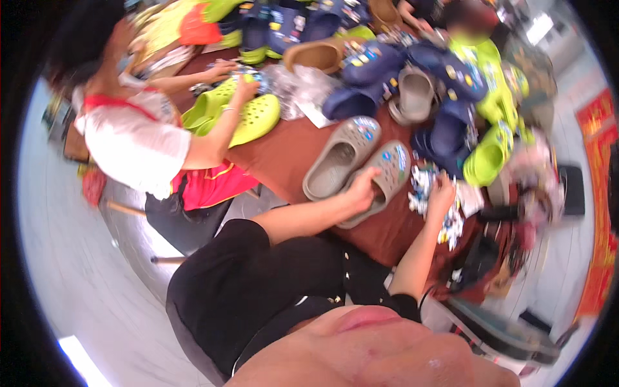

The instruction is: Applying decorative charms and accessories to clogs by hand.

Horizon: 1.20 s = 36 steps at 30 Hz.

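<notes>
My left hand (362, 187) gripping grey clog (385, 177) at its heel, my right hand (442, 192) at three o'clock, fingers curled in charm pile (431, 193), grip unclear, second grey clog (342, 155) at ten o'clock, brown table (284, 155)

A pale grey, glossy floor (84, 284) is seen around a long table covered in dark red-brown cloth (284, 158). A bright patch of light (80, 361) is reflected at lower left.

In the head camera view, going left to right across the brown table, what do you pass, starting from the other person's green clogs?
Lime green clogs under a co-worker's hand → pair of grey clogs, the nearer one held by the left hand → pile of small charms under the right hand → lime green clog at the far right.
</notes>
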### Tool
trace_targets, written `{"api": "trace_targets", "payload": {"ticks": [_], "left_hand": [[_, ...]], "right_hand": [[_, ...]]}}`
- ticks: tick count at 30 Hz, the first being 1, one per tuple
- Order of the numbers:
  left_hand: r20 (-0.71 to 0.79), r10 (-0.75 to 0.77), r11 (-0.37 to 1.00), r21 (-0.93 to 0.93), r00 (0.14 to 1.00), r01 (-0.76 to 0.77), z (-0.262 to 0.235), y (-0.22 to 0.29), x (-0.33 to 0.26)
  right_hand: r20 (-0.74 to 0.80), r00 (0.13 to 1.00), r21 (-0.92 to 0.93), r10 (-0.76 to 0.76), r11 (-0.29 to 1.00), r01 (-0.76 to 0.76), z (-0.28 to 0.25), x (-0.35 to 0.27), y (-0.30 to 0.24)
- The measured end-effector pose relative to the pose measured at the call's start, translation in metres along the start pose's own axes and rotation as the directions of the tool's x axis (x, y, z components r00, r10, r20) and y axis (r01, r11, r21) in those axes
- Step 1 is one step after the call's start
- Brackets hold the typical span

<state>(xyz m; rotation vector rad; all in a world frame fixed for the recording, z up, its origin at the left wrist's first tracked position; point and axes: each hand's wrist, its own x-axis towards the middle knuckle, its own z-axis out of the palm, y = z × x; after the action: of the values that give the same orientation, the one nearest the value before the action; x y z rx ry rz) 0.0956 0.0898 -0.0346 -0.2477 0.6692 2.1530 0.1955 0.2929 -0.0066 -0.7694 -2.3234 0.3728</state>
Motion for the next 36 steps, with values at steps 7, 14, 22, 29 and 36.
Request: {"api": "trace_targets", "payload": {"ticks": [7,14,22,29,36], "left_hand": [[0.037,-0.080,0.995,0.062,0.996,0.078,0.011,0.031,-0.004],[-0.004,-0.087,0.983,0.162,0.996,0.086,0.028,0.030,-0.009],[0.009,-0.083,0.976,0.202,0.997,0.079,0.029,0.025,-0.012],[0.003,-0.100,0.983,0.153,0.995,0.098,0.023,0.024,-0.007],[0.005,-0.108,0.978,0.180,0.994,0.105,0.027,0.019,-0.001]], "right_hand": [[-0.229,0.905,0.101,0.357,0.934,-0.343,-0.072,-0.043,0.036],[-0.367,0.740,0.256,0.563,0.826,-0.502,-0.115,-0.089,0.063],[-0.253,0.814,0.196,0.523,0.852,-0.486,-0.093,-0.068,0.065],[-0.096,0.927,-0.033,0.363,0.929,-0.367,-0.078,-0.032,0.067],[0.034,0.970,-0.121,0.241,0.964,-0.235,-0.066,-0.013,0.067]]}}
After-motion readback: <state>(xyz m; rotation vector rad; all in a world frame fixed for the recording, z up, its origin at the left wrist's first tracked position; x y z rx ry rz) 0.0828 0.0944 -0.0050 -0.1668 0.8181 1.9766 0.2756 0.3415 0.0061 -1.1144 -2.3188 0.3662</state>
